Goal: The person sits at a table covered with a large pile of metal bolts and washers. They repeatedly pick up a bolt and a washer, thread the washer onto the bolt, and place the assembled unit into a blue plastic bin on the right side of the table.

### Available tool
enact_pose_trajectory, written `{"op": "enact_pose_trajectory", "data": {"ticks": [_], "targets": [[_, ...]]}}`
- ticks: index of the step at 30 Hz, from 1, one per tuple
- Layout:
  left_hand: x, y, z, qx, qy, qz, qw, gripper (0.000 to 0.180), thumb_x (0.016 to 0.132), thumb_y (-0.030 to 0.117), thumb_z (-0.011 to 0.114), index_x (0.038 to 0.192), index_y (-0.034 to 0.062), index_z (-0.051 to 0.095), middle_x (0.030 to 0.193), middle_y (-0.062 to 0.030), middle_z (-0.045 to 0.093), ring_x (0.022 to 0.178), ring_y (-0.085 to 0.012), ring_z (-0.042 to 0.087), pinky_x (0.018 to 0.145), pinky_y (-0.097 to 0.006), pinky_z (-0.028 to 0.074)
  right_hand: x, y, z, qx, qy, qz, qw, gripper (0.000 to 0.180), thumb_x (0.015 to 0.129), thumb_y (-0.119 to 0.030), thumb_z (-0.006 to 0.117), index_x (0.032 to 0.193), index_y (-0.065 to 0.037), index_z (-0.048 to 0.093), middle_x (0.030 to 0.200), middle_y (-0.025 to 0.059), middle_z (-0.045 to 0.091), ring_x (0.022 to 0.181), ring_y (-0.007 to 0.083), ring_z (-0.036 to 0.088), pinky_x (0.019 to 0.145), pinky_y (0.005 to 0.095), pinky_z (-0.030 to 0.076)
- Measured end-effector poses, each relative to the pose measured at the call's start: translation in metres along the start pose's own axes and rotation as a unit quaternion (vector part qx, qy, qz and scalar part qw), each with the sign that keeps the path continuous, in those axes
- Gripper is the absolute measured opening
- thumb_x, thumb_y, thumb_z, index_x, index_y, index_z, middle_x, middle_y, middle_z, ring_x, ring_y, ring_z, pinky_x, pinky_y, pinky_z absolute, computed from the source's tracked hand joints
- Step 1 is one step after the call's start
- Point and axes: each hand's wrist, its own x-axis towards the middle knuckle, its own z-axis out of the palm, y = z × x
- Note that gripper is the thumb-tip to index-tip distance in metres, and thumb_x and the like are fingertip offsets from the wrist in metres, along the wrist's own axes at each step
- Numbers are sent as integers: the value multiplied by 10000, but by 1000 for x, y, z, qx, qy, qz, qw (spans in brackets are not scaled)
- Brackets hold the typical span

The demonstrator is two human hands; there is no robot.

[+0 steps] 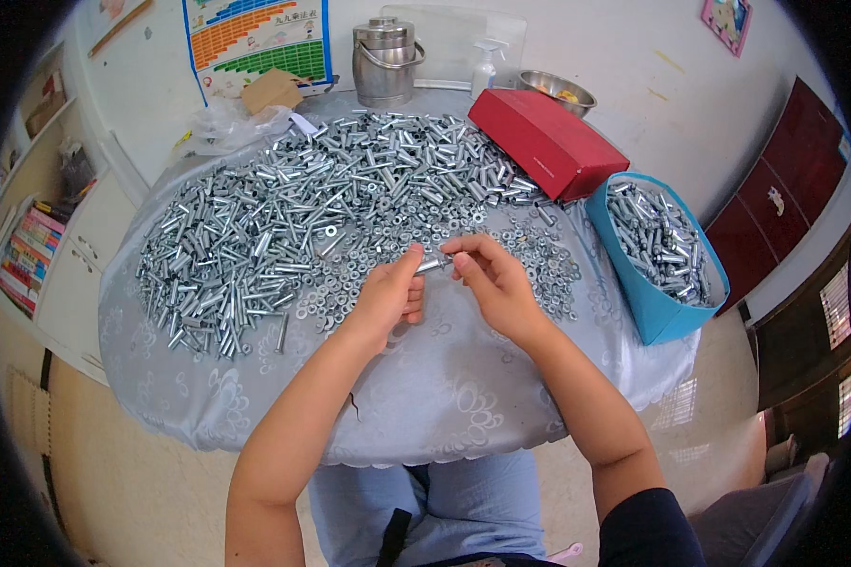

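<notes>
Silver metal fastener (430, 266), one: pinched by left hand (392, 293), fingers nearly closed; right hand (497, 285) at its end, fingertips slightly parted, hold unclear.

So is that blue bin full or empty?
Full, or nearly: in the blue bin, shiny metal parts spread across the opening, reaching close to the rim. How deep they go, I cannot tell.

Wall poster (260, 52): printed heading (298, 19); red box (544, 132): illegible print (547, 173).
</notes>
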Motion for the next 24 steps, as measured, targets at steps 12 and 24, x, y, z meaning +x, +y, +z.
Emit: {"op": "enact_pose_trajectory", "data": {"ticks": [12, 24], "targets": [[-1, 3, 1, -26, 3, -15, 1000, 484, 872, 452, 445, 534, 172, 242, 508, 58, 221, 444, -78, 236, 438, -243, 239, 1, 0, -2, -51, -14, -41, 998, 229, 860, -69, 522, 1084, -49, 567, 903, 29, 527, 794, 86, 498, 735, 225, 421], [-1, 1, 2, 12, 21, 1, 1000, 456, 865, 448, 466, 554, 161, 297, 518, 58, 252, 444, -70, 241, 425, -243, 248, 1, -18, -13, -261, -19, -153, 953, 244, 742, -29, 646, 982, -50, 607, 861, 87, 597, 759, 162, 561, 663, 266, 445]]}}
